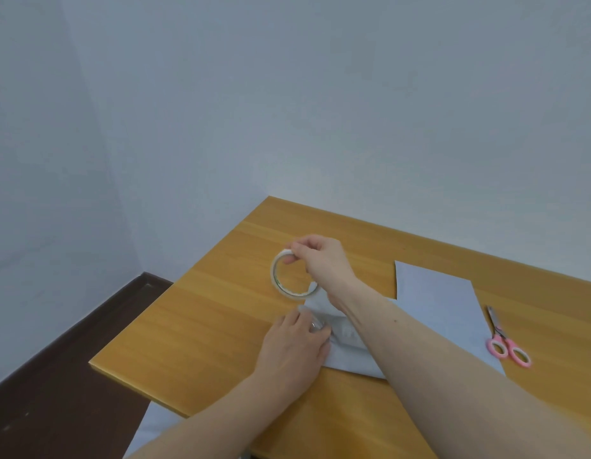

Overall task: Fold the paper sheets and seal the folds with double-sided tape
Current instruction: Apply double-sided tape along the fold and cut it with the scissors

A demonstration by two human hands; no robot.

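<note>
A white roll of double-sided tape stands tilted above the wooden table. My right hand pinches its upper rim between thumb and fingers. The roll's lower edge meets a folded white paper sheet. My left hand rests on the left end of that folded sheet, fingers pressing near the tape's end. A flat white paper sheet lies to the right, partly under my right forearm.
Pink-handled scissors lie at the right, beside the flat sheet. The table's left edge and near-left corner border a dark brown floor. A pale wall stands close behind the table.
</note>
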